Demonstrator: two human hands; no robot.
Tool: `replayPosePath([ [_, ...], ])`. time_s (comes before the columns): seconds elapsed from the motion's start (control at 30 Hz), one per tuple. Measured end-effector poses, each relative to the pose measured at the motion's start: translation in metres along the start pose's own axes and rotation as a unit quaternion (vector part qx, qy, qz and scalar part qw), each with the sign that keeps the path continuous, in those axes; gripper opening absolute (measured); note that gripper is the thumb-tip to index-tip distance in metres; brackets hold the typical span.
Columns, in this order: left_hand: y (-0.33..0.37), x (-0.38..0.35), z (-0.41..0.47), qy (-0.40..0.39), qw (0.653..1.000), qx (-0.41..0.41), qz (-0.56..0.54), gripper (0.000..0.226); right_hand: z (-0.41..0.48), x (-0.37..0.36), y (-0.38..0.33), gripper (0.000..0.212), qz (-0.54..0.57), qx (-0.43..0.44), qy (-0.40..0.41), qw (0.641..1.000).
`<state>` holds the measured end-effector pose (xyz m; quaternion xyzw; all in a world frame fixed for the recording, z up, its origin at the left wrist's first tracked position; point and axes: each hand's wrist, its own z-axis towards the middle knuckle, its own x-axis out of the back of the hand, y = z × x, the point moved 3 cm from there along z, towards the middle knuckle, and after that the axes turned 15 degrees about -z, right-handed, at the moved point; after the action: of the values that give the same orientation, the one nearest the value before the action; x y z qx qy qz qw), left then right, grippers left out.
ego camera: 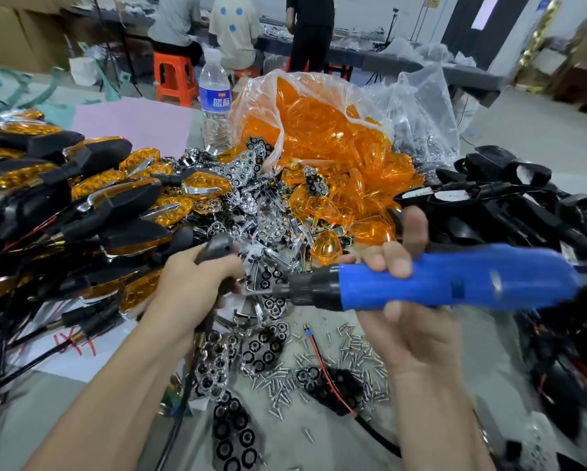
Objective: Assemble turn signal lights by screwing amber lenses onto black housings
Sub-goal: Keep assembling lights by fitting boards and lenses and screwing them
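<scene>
My left hand (193, 287) grips a black turn signal housing (217, 248) by its stem, a cable trailing down from it. My right hand (407, 294) holds a blue electric screwdriver (455, 283) level, its bit pointing left and meeting the housing beside my left fingers. Loose amber lenses (326, 246) lie just behind the tool. A clear bag of amber lenses (319, 130) stands at centre back. Empty black housings (509, 205) are heaped on the right. Whether a lens sits on the held housing is hidden by my hand.
Finished amber-and-black lights (91, 198) pile up on the left with their wires. Chrome reflector pieces (247, 178) cover the middle. Small screws (349, 365) are scattered near the front. A water bottle (215, 100) stands at the back. Several people work at a far bench.
</scene>
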<state>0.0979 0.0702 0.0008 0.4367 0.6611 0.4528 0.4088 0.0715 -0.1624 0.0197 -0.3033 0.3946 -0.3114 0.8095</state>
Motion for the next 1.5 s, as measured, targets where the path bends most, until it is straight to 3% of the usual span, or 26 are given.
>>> replayPosePath([
  [0.07, -0.001, -0.005, 0.001, -0.015, 0.999, 0.015, -0.043, 0.026, 0.01, 0.008, 0.004, 0.072, -0.026, -0.096, 0.097, 0.99],
  [0.13, -0.006, -0.005, 0.001, -0.03, 0.992, -0.008, -0.122, 0.042, 0.012, 0.012, 0.011, 0.057, -0.055, -0.193, 0.224, 0.954],
  [0.2, -0.008, -0.003, 0.001, -0.043, 0.982, -0.002, -0.182, 0.042, 0.009, 0.016, 0.015, 0.037, -0.12, -0.256, 0.322, 0.904],
  [0.27, -0.008, -0.003, 0.003, -0.06, 0.972, 0.032, -0.225, 0.032, 0.007, 0.022, 0.013, 0.026, -0.27, -0.274, 0.358, 0.851],
  [0.3, -0.008, -0.002, 0.002, -0.08, 0.967, 0.041, -0.237, 0.028, 0.006, 0.025, 0.011, 0.02, -0.344, -0.269, 0.363, 0.823],
  [0.4, -0.003, 0.001, 0.0, -0.144, 0.971, 0.016, -0.191, 0.058, 0.001, 0.029, 0.005, 0.03, -0.518, -0.27, 0.361, 0.727],
  [0.47, 0.001, 0.003, -0.004, -0.149, 0.974, -0.026, -0.168, 0.046, 0.001, 0.028, 0.006, 0.037, -0.592, -0.277, 0.353, 0.67],
  [0.53, 0.004, 0.0, -0.011, -0.131, 0.978, -0.057, -0.153, 0.037, 0.0, 0.026, 0.01, 0.043, -0.668, -0.307, 0.335, 0.589],
  [0.63, 0.006, -0.005, -0.02, -0.115, 0.978, -0.112, -0.134, 0.047, 0.001, 0.019, 0.012, 0.064, -0.753, -0.367, 0.286, 0.465],
  [0.73, 0.008, -0.012, -0.028, -0.114, 0.973, -0.177, -0.099, 0.045, 0.005, 0.011, 0.01, 0.044, -0.815, -0.357, 0.248, 0.382],
  [0.77, 0.007, -0.014, -0.03, -0.109, 0.971, -0.2, -0.073, 0.044, 0.007, 0.006, 0.009, 0.039, -0.835, -0.3, 0.253, 0.387],
  [0.8, 0.007, -0.016, -0.032, -0.102, 0.969, -0.222, -0.044, 0.042, 0.008, -0.001, 0.009, 0.033, -0.836, -0.217, 0.266, 0.428],
  [0.83, 0.006, -0.018, -0.033, -0.09, 0.966, -0.243, -0.019, 0.041, 0.009, -0.009, 0.01, 0.026, -0.806, -0.135, 0.275, 0.507],
  [0.87, 0.006, -0.019, -0.034, -0.077, 0.961, -0.265, 0.006, 0.039, 0.011, -0.017, 0.012, 0.019, -0.74, -0.088, 0.267, 0.611],
  [0.9, 0.006, -0.02, -0.035, -0.065, 0.954, -0.29, 0.031, 0.039, 0.015, -0.026, 0.018, 0.016, -0.651, -0.087, 0.239, 0.715],
  [0.93, 0.006, -0.021, -0.036, -0.057, 0.945, -0.317, 0.06, 0.039, 0.017, -0.033, 0.026, 0.019, -0.558, -0.116, 0.2, 0.797],
  [0.97, 0.005, -0.022, -0.037, -0.053, 0.933, -0.345, 0.091, 0.04, 0.018, -0.038, 0.035, 0.021, -0.49, -0.148, 0.171, 0.842],
  [1.1, -0.002, -0.026, -0.04, -0.053, 0.895, -0.407, 0.176, 0.051, 0.016, -0.035, 0.046, 0.013, -0.439, -0.165, 0.172, 0.866],
  [1.23, -0.001, -0.024, -0.035, -0.052, 0.9, -0.373, 0.22, 0.056, 0.015, -0.022, 0.04, 0.032, -0.322, -0.177, 0.221, 0.903],
  [1.37, -0.001, -0.022, -0.03, -0.056, 0.914, -0.331, 0.227, 0.068, 0.014, -0.015, 0.032, 0.032, -0.27, -0.163, 0.266, 0.911],
  [1.5, -0.002, -0.018, -0.028, -0.067, 0.907, -0.349, 0.224, 0.078, 0.015, -0.019, 0.031, 0.025, -0.261, -0.153, 0.272, 0.914],
])
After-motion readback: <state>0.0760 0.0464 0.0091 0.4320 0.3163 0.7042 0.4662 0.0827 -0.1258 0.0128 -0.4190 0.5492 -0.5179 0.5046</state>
